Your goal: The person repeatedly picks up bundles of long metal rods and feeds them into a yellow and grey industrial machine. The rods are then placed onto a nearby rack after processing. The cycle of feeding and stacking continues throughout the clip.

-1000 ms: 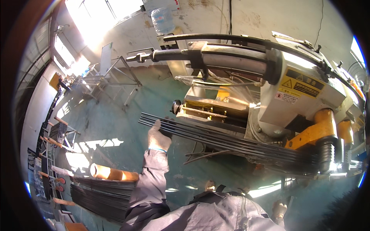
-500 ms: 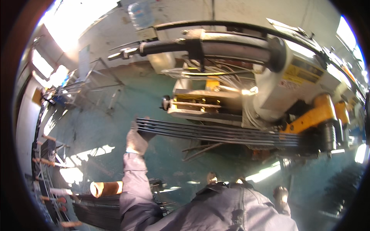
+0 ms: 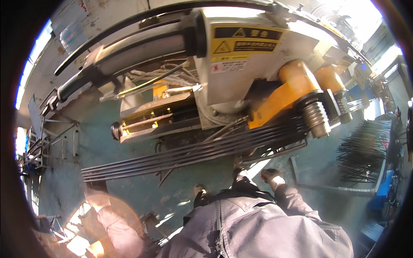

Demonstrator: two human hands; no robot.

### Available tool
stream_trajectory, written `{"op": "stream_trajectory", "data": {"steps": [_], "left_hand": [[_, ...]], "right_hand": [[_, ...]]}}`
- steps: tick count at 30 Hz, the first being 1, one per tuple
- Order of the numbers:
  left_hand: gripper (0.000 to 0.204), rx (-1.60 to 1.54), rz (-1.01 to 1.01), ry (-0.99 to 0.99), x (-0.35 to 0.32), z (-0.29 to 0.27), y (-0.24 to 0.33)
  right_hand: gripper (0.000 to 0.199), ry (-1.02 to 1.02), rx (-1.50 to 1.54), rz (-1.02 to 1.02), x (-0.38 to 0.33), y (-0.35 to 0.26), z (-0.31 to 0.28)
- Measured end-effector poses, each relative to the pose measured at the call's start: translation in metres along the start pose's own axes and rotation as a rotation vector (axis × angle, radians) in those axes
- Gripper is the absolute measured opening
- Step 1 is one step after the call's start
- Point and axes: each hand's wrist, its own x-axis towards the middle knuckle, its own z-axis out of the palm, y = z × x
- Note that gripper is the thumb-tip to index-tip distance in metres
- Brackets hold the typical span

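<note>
A row of several long dark metal rods (image 3: 185, 158) runs side by side from the lower left to the machine. Around their left end is my left hand (image 3: 97, 194), closed and partly hidden beneath them and blurred by glare. The rods' far end passes under a yellow arm (image 3: 275, 112) and beside a ribbed metal roller (image 3: 316, 118). My right hand (image 3: 272, 177) hangs in front of my body, apart from the rods; its fingers point inward and are too small and blurred to read.
The large pale machine (image 3: 241, 81) with warning labels and a thick cylinder (image 3: 142, 53) stands across the front. A heap of thin dark rods (image 3: 363, 150) lies at the right beside a metal frame (image 3: 340, 189). Metal stands (image 3: 56, 137) are at the left.
The view has swung right, so the machine appears further left and closer. My right hand has come up toward my front. My left hand still holds the rods' end.
</note>
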Motion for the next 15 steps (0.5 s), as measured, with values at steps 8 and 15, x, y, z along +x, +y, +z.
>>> {"op": "stream_trajectory", "data": {"steps": [8,15], "left_hand": [[0.051,0.205,-0.231,0.217,-0.184,0.133,-0.202],[0.045,1.388,0.013,-0.490,-0.246,0.216,-0.289]], "right_hand": [[0.047,-0.069,-0.125,0.262,0.079,0.079,-0.100],[0.037,-0.110,-0.387,0.026,0.145,0.138,-0.186]]}}
